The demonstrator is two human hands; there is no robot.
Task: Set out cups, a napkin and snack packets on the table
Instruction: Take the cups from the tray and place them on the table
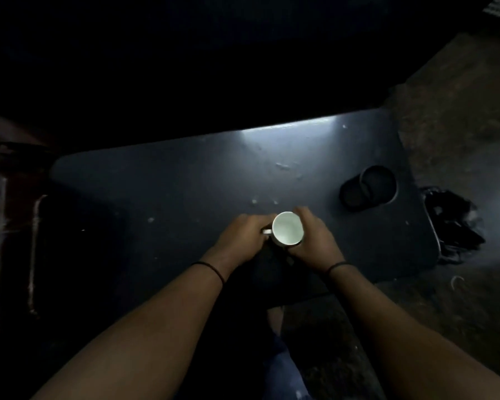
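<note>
A white cup (287, 228) with a pale inside stands upright near the front middle of a dark blue-grey table (185, 180). My left hand (243, 241) is closed on the cup's handle at its left side. Wrapped around the cup's right wall is my right hand (315, 241). The cup looks empty. Whether its base touches the table I cannot tell, as my hands and deep shadow hide it. No napkin or snack packet shows in this dim view.
Two dark round discs (367, 189) lie overlapping at the table's right end. A crumpled dark bag (453, 226) sits just past the right edge. A dark flat object (70, 249) fills the left front. Rough brown floor lies to the right.
</note>
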